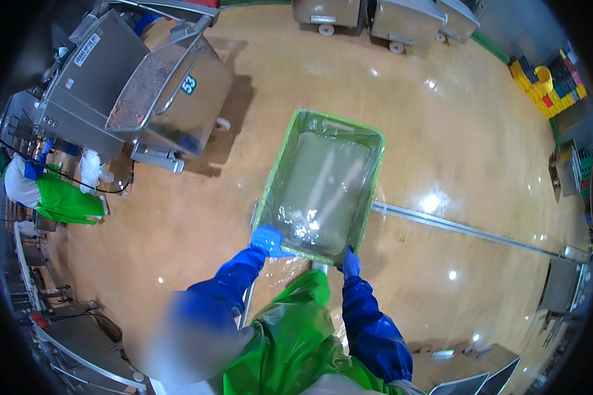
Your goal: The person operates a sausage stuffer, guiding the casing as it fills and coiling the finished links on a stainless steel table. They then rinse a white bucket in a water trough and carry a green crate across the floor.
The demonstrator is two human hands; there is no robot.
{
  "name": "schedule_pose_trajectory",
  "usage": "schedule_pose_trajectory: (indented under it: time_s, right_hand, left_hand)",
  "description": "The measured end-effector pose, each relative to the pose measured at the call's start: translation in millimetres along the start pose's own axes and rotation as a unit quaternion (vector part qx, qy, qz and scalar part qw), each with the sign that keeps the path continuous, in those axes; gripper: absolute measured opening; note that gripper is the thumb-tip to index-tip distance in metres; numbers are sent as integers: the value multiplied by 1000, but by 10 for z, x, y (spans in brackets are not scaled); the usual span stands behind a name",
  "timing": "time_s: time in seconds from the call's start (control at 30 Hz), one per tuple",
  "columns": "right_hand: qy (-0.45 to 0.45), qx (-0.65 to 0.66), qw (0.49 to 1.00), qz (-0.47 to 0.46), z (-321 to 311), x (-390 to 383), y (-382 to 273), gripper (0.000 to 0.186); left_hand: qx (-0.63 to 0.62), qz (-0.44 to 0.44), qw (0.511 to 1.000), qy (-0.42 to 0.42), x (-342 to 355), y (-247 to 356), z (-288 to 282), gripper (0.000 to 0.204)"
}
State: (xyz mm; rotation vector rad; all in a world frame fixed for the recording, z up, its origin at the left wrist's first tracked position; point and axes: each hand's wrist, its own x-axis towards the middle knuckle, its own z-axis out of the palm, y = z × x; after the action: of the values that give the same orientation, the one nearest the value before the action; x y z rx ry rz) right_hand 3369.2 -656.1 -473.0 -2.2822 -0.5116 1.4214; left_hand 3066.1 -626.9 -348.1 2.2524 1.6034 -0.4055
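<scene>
In front of me is a green plastic crate [378, 158] with a clear plastic liner. Inside lies a pale greyish, glossy mass [303, 184] with bright reflections; I cannot tell if it is liquid or something wrapped. My left hand [267, 240], in a blue glove, is closed at the crate's near left corner, its fingers partly hidden. At the near right corner my right hand [352, 263], also gloved, grips the rim. Both arms wear blue sleeves, and a green apron covers my front. Whatever bears the crate is mostly hidden beneath it.
A steel tub cart [207, 82] full of minced material stands at far left beside a large steel machine [99, 72]. A person in a green apron [69, 197] is at the left. A metal floor channel [461, 227] runs rightward. Steel carts [408, 23] line the back.
</scene>
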Motion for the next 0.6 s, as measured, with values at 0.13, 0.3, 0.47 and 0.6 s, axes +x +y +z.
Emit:
schedule_pose_trajectory:
  time_s: [0.13,0.3,0.47,0.6]
  right_hand:
    - [11,-65,998,-7,-295,468,-1061,73]
    - [-37,-49,998,-23,-355,1004,-1826,64]
    - [-4,-148,987,-64,-229,1496,-2481,74]
    - [9,-202,967,-155,-63,2035,-3471,58]
  left_hand:
    - [-71,4,997,39,750,54,-515,70]
    - [-87,-32,996,3,1427,-60,-716,69]
    - [-95,-78,992,-19,1982,-209,-1117,73]
    - [-118,-125,983,-59,2685,-367,-1607,70]
